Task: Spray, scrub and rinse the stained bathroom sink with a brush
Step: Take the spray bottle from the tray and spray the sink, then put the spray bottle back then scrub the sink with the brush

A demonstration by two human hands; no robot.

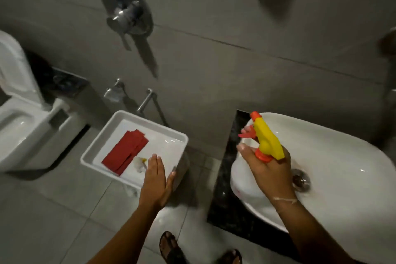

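Dim grey-tiled wall (214, 66) and floor (53, 210); white toilet (23, 130) left, chrome mixer (126, 6) above.

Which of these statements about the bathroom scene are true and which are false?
1. The right hand holds a yellow plastic spray head with an orange nozzle over the white oval ceramic sink. True.
2. The left hand grips a scrubbing brush. False: it is open and flat, holding nothing, above the near edge of the white square plastic tray.
3. Folded red cloth lies in the tray. True.
4. The sink is full of water. False: its metal drain is in plain view and no pooled water shows.
5. The tray sits inside the sink. False: it stands apart, to the sink's left.
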